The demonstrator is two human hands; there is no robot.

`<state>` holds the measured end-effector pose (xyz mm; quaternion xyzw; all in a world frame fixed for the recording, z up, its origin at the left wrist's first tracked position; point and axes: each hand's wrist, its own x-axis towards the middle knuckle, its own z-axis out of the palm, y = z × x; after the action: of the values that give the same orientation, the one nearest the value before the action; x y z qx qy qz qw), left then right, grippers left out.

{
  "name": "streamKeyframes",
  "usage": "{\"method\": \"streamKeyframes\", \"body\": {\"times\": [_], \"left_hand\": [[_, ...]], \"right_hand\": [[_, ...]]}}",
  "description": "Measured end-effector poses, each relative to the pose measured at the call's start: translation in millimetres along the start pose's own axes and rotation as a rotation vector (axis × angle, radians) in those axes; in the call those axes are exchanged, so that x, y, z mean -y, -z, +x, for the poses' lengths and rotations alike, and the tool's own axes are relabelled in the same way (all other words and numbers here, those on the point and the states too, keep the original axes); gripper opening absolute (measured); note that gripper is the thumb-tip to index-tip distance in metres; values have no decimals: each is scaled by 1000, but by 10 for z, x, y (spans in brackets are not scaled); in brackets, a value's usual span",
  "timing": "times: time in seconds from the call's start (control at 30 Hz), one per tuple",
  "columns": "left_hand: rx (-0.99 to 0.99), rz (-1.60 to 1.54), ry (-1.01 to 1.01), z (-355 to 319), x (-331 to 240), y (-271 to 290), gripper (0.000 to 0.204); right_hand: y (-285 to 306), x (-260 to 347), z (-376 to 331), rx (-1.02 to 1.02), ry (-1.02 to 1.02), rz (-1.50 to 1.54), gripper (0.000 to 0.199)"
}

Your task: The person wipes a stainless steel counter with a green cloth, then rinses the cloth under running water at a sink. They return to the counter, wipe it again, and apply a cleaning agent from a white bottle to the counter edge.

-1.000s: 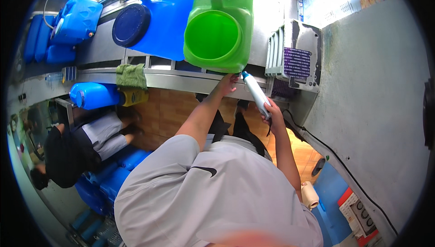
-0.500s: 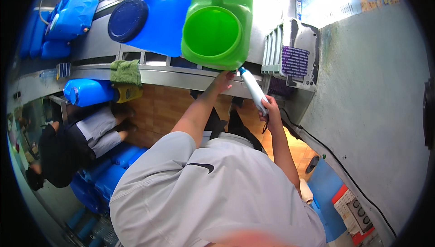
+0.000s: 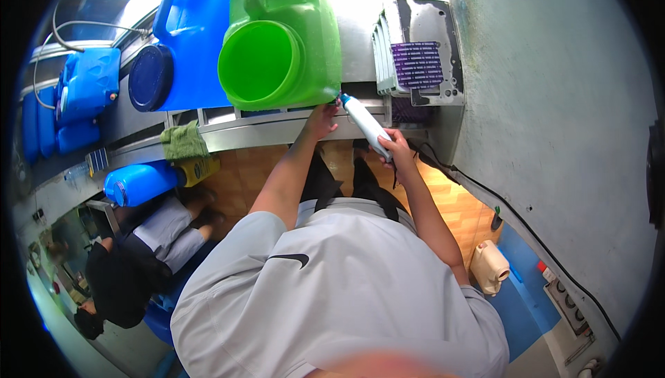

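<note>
Green jug (image 3: 284, 38) (glossy plastic) | left hand (image 3: 322, 120) beneath | right hand (image 3: 397, 148) grips white tube (image 3: 366, 126)

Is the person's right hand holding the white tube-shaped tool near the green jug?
Yes, the right hand grips the white tool.

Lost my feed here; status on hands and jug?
Right hand grips white tool, tip at green jug. Left hand at jug's base. Blue jug alongside, nothing blocking.

White tool (image 3: 367, 127) tip now touching green jug (image 3: 284, 38).
</note>
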<state>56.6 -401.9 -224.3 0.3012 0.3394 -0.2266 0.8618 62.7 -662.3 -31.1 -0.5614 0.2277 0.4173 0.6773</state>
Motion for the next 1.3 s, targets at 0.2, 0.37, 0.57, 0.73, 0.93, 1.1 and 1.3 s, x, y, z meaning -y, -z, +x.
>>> {"method": "streamKeyframes", "body": {"times": [0.2, 0.37, 0.57, 0.73, 0.93, 1.1, 1.3], "left_hand": [[-39, -4, -5, 27, 25, 34, 24], [-67, -39, 0, 61, 39, 42, 25], [-85, -10, -12, 56, 36, 32, 28], [-78, -22, -6, 67, 31, 53, 29], [-108, -26, -7, 79, 37, 35, 28], [-66, 9, 10, 63, 12, 5, 29], [-18, 79, -1, 43, -7, -14, 39]], "right_hand": [[-10, 11, 6, -4, 14, -14, 40], [-28, 56, 11, -6, 6, -41, 39], [-39, 82, 29, -16, -14, -23, 38], [-22, 89, 29, 12, -22, -3, 38], [-6, 33, -40, 17, -30, -43, 37], [-8, -62, -73, 5, -18, -54, 37], [-26, -95, -53, 23, -19, -68, 39]]}}
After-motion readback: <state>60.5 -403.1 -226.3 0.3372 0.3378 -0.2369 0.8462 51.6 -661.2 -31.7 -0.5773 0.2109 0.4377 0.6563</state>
